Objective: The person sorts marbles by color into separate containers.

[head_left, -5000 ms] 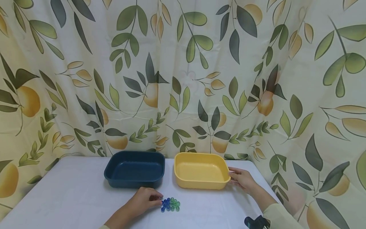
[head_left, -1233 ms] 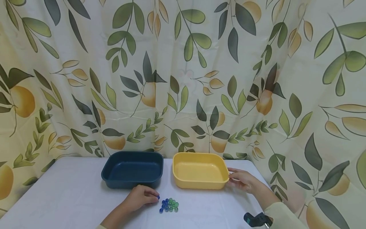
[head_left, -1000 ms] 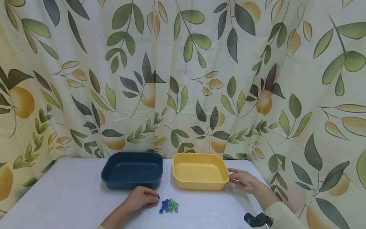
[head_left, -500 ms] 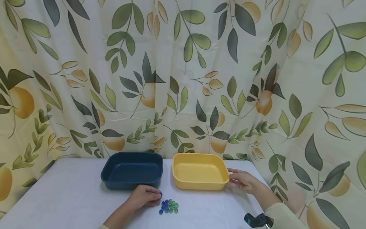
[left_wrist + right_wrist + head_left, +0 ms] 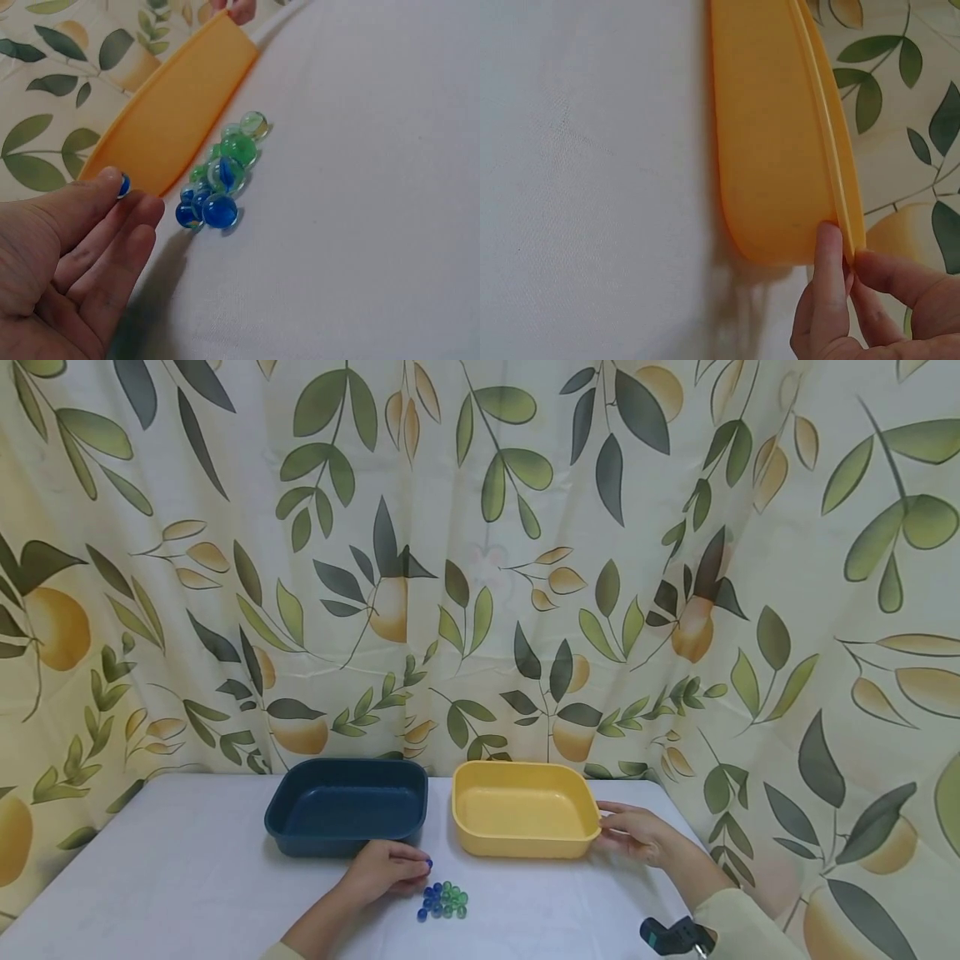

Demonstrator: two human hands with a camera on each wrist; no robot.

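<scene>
A single blue marble (image 5: 124, 184) is pinched between thumb and finger of my left hand (image 5: 381, 867), held just in front of the blue bin (image 5: 347, 843). Below and right of that hand, several blue marbles (image 5: 429, 902) and several green marbles (image 5: 454, 897) lie bunched together on the white table; the left wrist view shows them close up. At the right end of the yellow bin (image 5: 525, 845), my right hand (image 5: 637, 835) grips the rim. In the right wrist view, its thumb lies at the rim and a finger (image 5: 829, 262) against the outer wall.
Both bins stand side by side toward the table's back edge, with a narrow gap between them. A patterned curtain (image 5: 480, 568) hangs right behind the white-covered table (image 5: 187, 877). A black device (image 5: 675, 937) sits by the right wrist.
Compared with five seconds ago, my left hand has a blue marble lifted from the bunch. In the last second it has moved slightly right and up. My right hand stays at the yellow bin.
</scene>
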